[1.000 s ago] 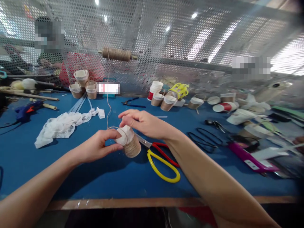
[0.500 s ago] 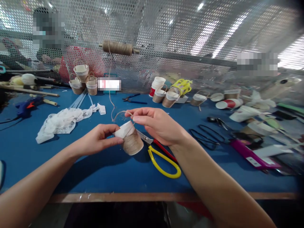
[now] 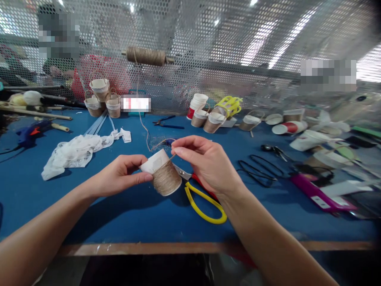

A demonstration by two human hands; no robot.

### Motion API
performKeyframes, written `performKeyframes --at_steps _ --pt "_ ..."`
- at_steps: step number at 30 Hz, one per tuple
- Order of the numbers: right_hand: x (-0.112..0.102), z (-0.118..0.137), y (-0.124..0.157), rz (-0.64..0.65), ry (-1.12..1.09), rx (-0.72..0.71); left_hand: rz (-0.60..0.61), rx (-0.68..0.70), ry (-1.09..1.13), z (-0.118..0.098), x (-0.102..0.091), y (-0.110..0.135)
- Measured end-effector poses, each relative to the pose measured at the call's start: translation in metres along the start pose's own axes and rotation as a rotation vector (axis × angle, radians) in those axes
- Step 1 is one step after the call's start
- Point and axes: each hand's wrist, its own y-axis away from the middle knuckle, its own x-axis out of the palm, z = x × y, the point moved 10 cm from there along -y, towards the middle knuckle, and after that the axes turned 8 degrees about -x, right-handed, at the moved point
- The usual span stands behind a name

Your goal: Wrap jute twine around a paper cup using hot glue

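Note:
Tilted over the blue table is a white paper cup (image 3: pixel 167 178), its lower part wrapped in brown twine. My left hand (image 3: pixel 126 174) grips the cup by its bare white end, thumb on the near side. Just above the wrapped part, my right hand (image 3: pixel 199 159) pinches the twine (image 3: pixel 146 131), which runs taut to the cup. From there the strand loops left and rises to a twine spool (image 3: pixel 145 56) on a rod at the mesh. Scissors with yellow and red handles (image 3: pixel 205 204) lie beside the cup, partly hidden by my right hand.
White lace (image 3: pixel 74 153) lies at left near a blue glue gun (image 3: pixel 31 133). Finished twine-wrapped cups with handles (image 3: pixel 100 89) stand at the back. Pliers (image 3: pixel 166 122) lie behind my hands. Black cord (image 3: pixel 260 171) and a purple tool (image 3: pixel 321 192) are at right. A person is behind the mesh.
My right hand has moved slightly right, drawing the twine straight against the cup. The cup has turned in my left hand, and the strand that crossed its white part no longer shows there.

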Motion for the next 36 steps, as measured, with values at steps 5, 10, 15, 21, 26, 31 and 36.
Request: performKeyframes --at_steps 5,10,15,21,26,31,36 --pt "-0.008 0.002 0.004 -0.042 0.088 -0.030 -0.005 0.004 0.004 0.001 -0.002 0.000" --pt "-0.011 0.002 0.006 -0.052 0.171 -0.074 -0.014 -0.022 -0.012 0.005 -0.003 0.001" --pt "-0.010 0.004 0.006 -0.019 0.289 -0.109 -0.012 -0.001 -0.016 0.002 -0.004 0.003" --pt "-0.006 0.011 0.008 0.028 0.390 -0.196 -0.020 0.032 -0.039 0.000 -0.005 0.004" --pt "0.000 0.023 0.013 0.045 0.514 -0.337 -0.018 0.046 -0.037 -0.003 -0.004 0.004" --pt "0.009 0.027 0.018 0.104 0.617 -0.414 -0.016 0.089 0.015 -0.008 -0.005 0.006" --pt "0.018 0.023 0.019 0.191 0.594 -0.395 -0.036 0.098 0.064 -0.008 -0.008 0.006"
